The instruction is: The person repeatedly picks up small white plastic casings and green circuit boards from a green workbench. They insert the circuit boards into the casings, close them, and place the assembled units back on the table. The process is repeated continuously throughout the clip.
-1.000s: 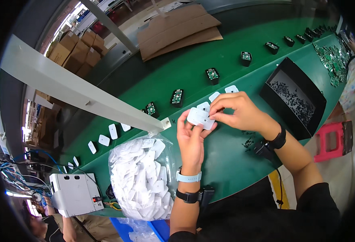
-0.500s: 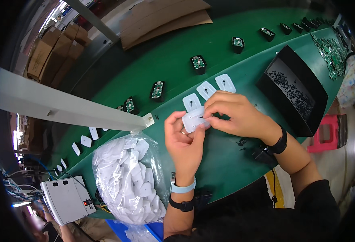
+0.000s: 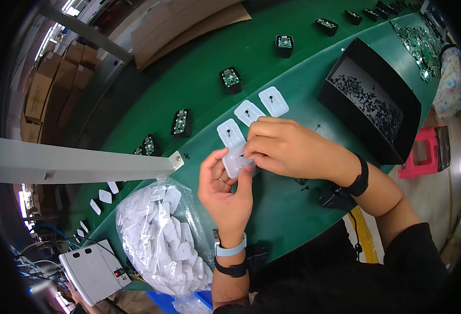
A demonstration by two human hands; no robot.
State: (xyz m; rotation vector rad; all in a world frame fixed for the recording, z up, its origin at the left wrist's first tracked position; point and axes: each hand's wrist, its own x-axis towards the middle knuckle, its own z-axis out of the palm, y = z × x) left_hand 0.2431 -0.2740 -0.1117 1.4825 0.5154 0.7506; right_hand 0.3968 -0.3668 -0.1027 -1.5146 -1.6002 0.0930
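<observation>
Between the thumb and fingers of my left hand [image 3: 225,191] is a white plastic cover [image 3: 233,163], a rounded rectangle, held just above the green table. The fingers of my right hand [image 3: 285,146] are pinched together over its right side. A small dark piece shows at those fingertips, too small to make out clearly. Three similar covers lie in a slanting row beyond my hands: a near one [image 3: 230,133], a middle one [image 3: 248,112] and a far one [image 3: 273,101]. Each has a small black part at its centre.
A black box [image 3: 369,102] of small black parts stands to the right. At the left lies a clear bag [image 3: 162,238] full of white covers. Black housings with green circuit boards [image 3: 230,79] line the green belt beyond. A white metal post [image 3: 84,163] juts in from the left.
The view has shifted, so the belt and covers appear further left and higher. My right fingers remain pinched at the cover, which my left hand still holds.
</observation>
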